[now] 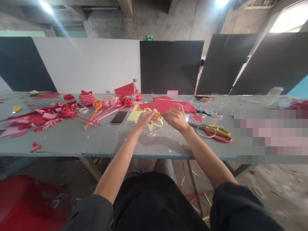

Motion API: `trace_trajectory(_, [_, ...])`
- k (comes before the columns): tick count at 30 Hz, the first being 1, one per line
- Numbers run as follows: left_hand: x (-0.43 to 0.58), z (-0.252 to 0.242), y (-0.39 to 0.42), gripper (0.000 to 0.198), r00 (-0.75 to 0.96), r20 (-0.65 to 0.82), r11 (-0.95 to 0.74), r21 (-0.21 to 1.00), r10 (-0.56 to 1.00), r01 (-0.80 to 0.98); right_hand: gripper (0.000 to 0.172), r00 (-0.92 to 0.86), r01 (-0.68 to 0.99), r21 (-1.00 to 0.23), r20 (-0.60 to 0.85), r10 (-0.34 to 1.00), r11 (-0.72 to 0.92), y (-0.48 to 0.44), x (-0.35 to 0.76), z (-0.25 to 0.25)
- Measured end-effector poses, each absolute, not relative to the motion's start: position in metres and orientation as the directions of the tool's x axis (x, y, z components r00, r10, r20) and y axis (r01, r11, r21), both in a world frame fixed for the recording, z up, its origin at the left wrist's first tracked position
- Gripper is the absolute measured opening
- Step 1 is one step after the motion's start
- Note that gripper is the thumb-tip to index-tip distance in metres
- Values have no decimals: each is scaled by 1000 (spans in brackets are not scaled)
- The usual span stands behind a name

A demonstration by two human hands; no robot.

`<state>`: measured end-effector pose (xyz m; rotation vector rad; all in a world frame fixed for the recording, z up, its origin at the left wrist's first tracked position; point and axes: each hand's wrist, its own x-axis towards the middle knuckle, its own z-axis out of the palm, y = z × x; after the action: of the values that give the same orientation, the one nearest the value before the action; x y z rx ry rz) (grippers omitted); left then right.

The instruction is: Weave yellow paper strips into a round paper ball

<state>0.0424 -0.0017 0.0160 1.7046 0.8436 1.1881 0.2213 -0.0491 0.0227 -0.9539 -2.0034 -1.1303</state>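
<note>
Over the middle of the table, my left hand [146, 119] is closed on a paper flower of looped yellow strips [158, 123] with an orange centre [156, 115]. The yellow loops spread out below and between my hands. My right hand [176, 118] is just right of the orange centre, its thumb and a finger pinched together and another finger raised; what it pinches is too small to make out. Red paper sheets [166, 106] lie behind my hands, with a yellow sheet [132, 115] beside my left hand.
A phone [119, 117] and red, pink and orange paper flowers [97, 105] lie to the left. Scissors with red and yellow handles [222, 138] and a white ring [201, 133] lie right. A clear bottle [135, 86] stands behind. The table's front edge [154, 157] is near my forearms.
</note>
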Motion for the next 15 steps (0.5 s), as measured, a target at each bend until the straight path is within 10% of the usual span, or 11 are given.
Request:
trace_trajectory(10, [39, 10, 3, 27, 358, 604, -695, 679, 712, 237, 26, -568, 813, 403, 704, 426, 419, -52, 219, 25])
trace_trajectory(15, [39, 8, 4, 27, 320, 564, -634, 751, 761, 184, 29, -547, 825, 353, 699, 462, 442, -52, 217, 23])
